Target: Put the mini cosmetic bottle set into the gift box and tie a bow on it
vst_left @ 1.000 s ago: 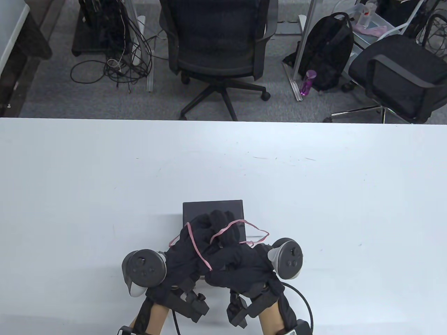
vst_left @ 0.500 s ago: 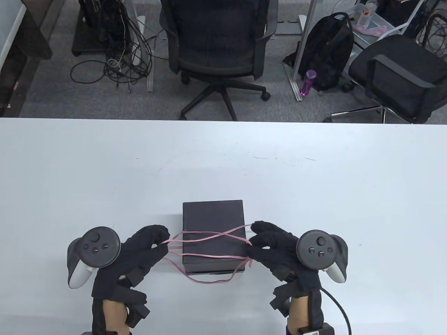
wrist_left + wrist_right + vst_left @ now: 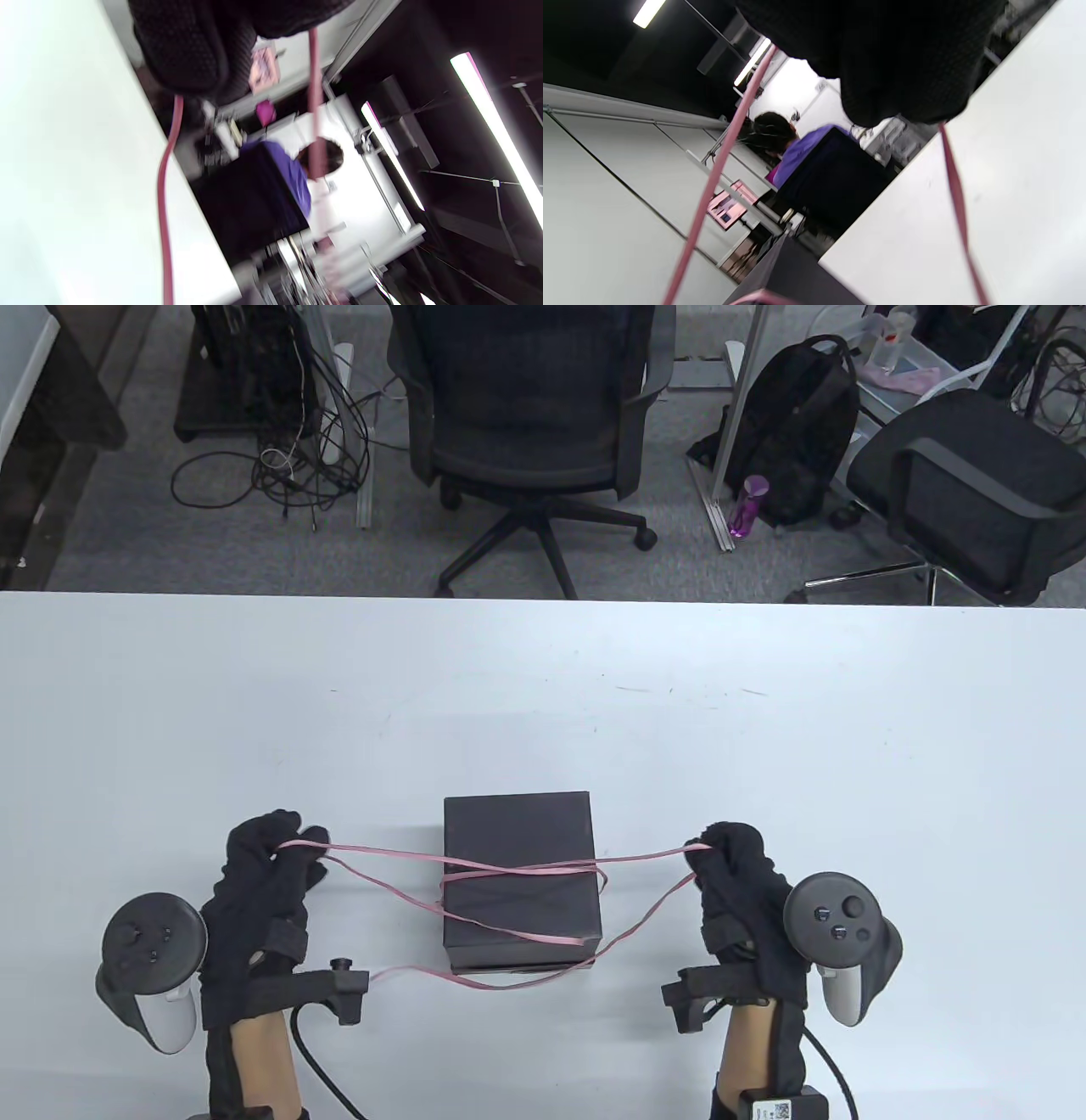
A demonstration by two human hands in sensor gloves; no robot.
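Table view: both hands have pulled apart since half a second ago. The left hand (image 3: 259, 878) and right hand (image 3: 738, 882) each pinch the ribbon (image 3: 517, 867) in curled fingers, drawing it taut across the closed box (image 3: 519, 848) sitting midway between the grips.

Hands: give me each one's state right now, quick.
Left hand: fingers pinch the pink ribbon.
Right hand: fingers pinch the ribbon's other side.

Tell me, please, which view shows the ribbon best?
Table view: the whole ribbon crosses the box between both hands. Each wrist view shows only blurred strands hanging from gloved fingers.
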